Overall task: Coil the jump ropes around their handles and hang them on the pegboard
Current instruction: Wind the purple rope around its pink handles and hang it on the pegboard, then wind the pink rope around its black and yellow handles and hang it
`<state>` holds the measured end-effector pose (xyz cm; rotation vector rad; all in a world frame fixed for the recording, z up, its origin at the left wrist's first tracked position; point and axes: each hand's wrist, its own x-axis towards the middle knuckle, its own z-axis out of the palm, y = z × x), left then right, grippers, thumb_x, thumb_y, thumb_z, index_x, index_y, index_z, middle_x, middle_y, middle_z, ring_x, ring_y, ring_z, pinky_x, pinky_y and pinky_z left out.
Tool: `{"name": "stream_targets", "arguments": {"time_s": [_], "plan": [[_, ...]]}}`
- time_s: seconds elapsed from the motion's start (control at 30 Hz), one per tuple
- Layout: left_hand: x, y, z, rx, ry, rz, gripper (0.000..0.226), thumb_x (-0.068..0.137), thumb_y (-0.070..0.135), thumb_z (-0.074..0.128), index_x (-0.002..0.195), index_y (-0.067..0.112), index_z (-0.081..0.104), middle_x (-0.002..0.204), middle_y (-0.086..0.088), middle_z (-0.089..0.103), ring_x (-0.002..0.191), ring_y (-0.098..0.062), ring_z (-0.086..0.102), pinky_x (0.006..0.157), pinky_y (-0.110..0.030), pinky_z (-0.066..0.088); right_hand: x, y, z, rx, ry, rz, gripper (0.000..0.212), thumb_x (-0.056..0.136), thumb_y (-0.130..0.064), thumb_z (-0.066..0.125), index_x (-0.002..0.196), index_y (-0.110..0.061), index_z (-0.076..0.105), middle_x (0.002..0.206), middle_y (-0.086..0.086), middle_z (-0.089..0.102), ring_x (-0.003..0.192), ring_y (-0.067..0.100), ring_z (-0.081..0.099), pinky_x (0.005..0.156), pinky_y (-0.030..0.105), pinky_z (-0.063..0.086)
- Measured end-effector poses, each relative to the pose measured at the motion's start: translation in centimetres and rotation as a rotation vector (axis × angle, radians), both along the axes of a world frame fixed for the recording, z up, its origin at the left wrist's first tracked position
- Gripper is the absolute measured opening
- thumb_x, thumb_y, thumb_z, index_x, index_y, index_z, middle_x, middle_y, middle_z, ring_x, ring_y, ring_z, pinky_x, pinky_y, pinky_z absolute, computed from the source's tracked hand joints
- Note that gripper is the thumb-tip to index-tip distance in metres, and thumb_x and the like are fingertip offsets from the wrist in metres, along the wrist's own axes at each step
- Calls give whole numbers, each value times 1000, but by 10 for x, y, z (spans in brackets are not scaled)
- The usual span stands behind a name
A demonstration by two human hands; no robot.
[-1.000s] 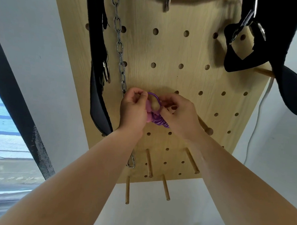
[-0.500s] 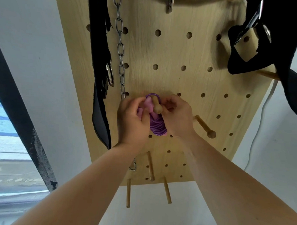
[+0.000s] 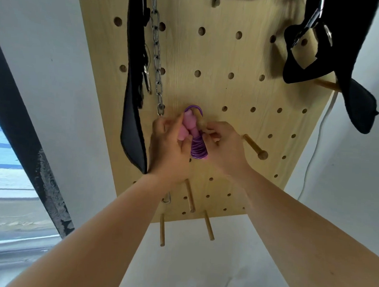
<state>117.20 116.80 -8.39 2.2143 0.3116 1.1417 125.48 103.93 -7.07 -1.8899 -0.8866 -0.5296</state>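
Observation:
A purple jump rope (image 3: pixel 198 149) is coiled round its pink handles (image 3: pixel 188 126) and sits against the wooden pegboard (image 3: pixel 219 92). A purple loop of the rope goes over a wooden peg (image 3: pixel 200 120) in the board's middle. My left hand (image 3: pixel 169 146) grips the pink handles from the left. On the right, my right hand (image 3: pixel 224 148) has its fingertips on the peg's end and against the coil.
A steel chain (image 3: pixel 156 55) and a black strap (image 3: pixel 133 86) hang left of the rope. Black padded straps (image 3: pixel 331 52) hang at the upper right. Bare pegs stick out to the right (image 3: pixel 254 146) and below (image 3: pixel 190 198). A white cable (image 3: pixel 314 148) runs down the wall.
The rope's loop has gone over the peg and the bundle has dropped lower, so the pink handles and coil now show between my hands. Both hands moved slightly down.

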Motion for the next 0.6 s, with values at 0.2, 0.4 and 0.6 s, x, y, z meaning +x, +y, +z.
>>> {"name": "stream_targets", "arguments": {"time_s": [0.2, 0.4, 0.6], "plan": [[-32, -41, -26, -59, 98, -79, 86, 93, 34, 69, 160, 28, 16, 162, 1, 10, 152, -21, 20, 113, -28, 31, -25, -42, -20, -7, 162, 32, 31, 93, -24, 66, 124, -26, 66, 122, -8, 57, 95, 5, 60, 77, 6, 43], [-79, -90, -65, -169, 352, 57, 68, 91, 44, 69, 148, 28, 37, 153, 2, 32, 123, -25, 54, 98, -41, 51, -50, -103, -74, -75, 288, 145, 20, 93, -28, 69, 113, -29, 66, 122, -10, 55, 98, 1, 58, 80, 9, 43], [-140, -153, -130, -338, 528, 217, 48, 91, 45, 70, 132, 23, 57, 136, 6, 43, 98, -17, 64, 91, -40, 54, -69, -181, -145, -286, 496, 303, 15, 94, -35, 67, 108, -32, 64, 123, -15, 49, 101, 3, 56, 79, 19, 48]]}}
